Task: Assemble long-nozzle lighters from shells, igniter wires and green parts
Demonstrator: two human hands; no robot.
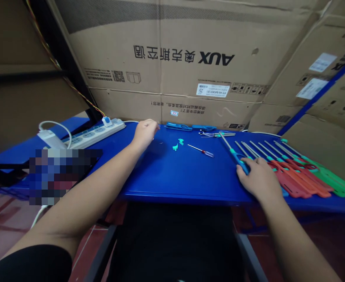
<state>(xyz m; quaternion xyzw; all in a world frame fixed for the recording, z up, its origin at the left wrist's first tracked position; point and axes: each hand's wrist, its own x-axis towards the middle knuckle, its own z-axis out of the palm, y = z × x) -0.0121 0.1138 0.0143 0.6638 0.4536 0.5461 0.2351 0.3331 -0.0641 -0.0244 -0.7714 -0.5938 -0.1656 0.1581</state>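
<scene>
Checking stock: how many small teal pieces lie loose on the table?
2: one teal piece and a second teal piece, side by side mid-table, left of the screwdriver. Left hand may hide more.

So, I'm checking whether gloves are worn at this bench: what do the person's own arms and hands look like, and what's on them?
The left hand and right hand are bare, with no gloves, and no watch or bracelet shows. The forearms are bare too. The only clothing on the arms is a black sleeve at the upper left arm.
</scene>
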